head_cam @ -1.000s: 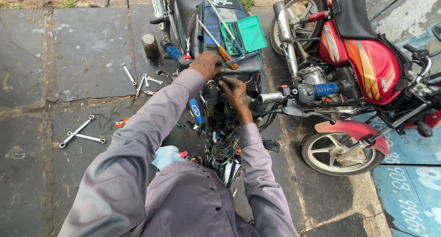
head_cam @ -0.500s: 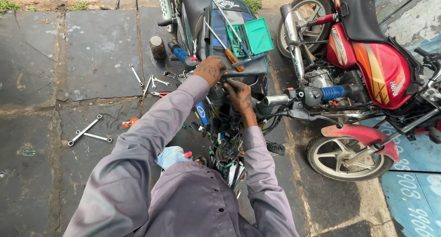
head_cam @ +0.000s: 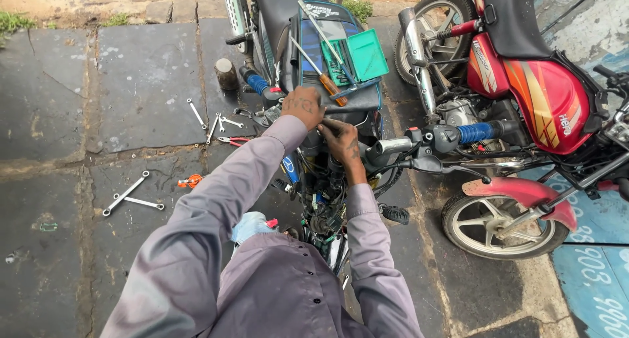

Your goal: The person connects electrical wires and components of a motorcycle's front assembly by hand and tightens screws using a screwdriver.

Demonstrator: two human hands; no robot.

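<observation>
Fingers of right hand (head_cam: 341, 140) and left hand (head_cam: 303, 106) curled at tank's near edge, grasp unclear; risk: jolting orange-handled screwdriver (head_cam: 319, 74) off black motorcycle (head_cam: 282, 10).

Red motorcycle (head_cam: 531, 95), wrenches (head_cam: 131, 195) on pavement (head_cam: 131, 82)

Green tray (head_cam: 367, 53) — red motorcycle (head_cam: 544, 95).
</observation>
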